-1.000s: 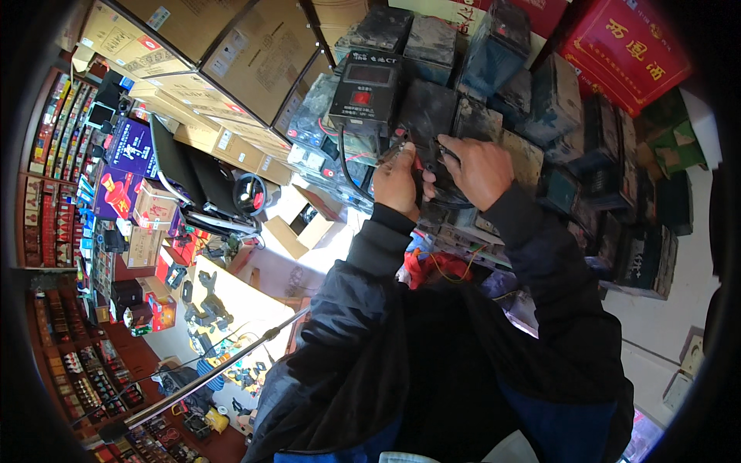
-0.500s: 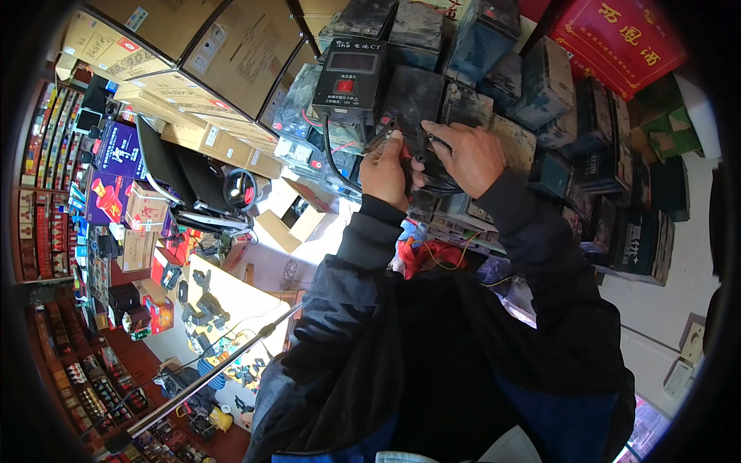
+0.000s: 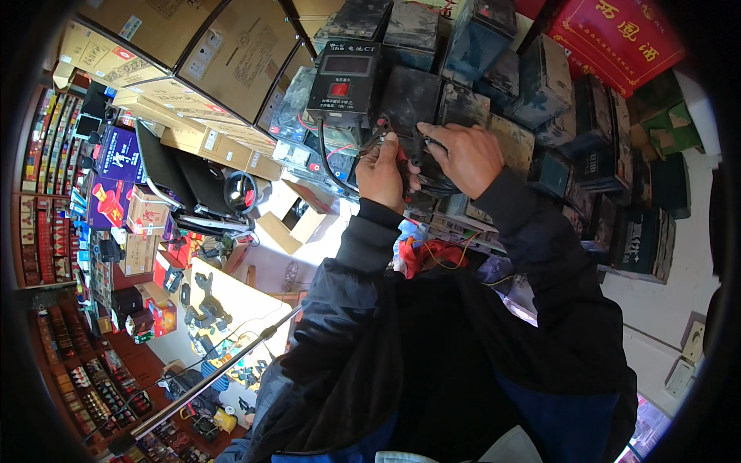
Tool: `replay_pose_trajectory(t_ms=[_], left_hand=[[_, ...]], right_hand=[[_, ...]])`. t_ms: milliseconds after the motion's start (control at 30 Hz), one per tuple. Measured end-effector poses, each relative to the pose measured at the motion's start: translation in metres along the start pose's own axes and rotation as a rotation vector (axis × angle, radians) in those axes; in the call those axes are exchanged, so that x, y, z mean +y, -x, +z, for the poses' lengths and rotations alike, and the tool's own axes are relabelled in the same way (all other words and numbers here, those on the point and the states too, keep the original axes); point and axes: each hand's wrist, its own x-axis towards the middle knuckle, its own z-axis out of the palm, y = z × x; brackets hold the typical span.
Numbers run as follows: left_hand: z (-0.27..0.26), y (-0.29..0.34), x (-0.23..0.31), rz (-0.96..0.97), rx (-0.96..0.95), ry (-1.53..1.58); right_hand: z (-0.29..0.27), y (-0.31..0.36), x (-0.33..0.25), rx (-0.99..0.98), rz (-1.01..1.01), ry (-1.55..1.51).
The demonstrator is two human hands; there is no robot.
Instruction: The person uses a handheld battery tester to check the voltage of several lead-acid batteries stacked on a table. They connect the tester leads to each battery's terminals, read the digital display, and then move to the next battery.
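A black battery tester (image 3: pixel 345 102) with a dark display and a red switch rests on top of the batteries, just beyond my left hand. My left hand (image 3: pixel 380 181) is closed on a clamp with a red part (image 3: pixel 384 126), held over the near edge of a dusty black battery (image 3: pixel 411 94). Beside it, my right hand (image 3: pixel 472 157) pinches a black clamp (image 3: pixel 418 145) at the same battery's near edge. My fingers partly hide both clamps, so I cannot tell whether their jaws touch the terminals. A thick black cable (image 3: pixel 328 154) hangs from the tester toward my left hand.
Dusty used batteries (image 3: pixel 544 81) are stacked around and to the right. Cardboard boxes (image 3: pixel 239 58) rise at the left, and a red box (image 3: pixel 614 42) stands at the far right. A black folding chair (image 3: pixel 185 170) and a sunlit table with tools (image 3: pixel 208 309) are further left.
The scene has shifted slightly left in the picture. Both hands keep their hold on the clamps at the battery, with only slight movement.
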Motion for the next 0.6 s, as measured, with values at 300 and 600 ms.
replay_pose_trajectory(t_ms=[300,600], left_hand=[[0.0005,-0.0017,0.0013,-0.003,0.03,-0.026],[-0.0028,-0.0018,0.0002,-0.004,0.028,-0.024]], right_hand=[[-0.0011,-0.0003,-0.0018,-0.01,-0.008,0.021],[-0.0017,-0.0025,-0.0069,-0.062,0.029,0.028]])
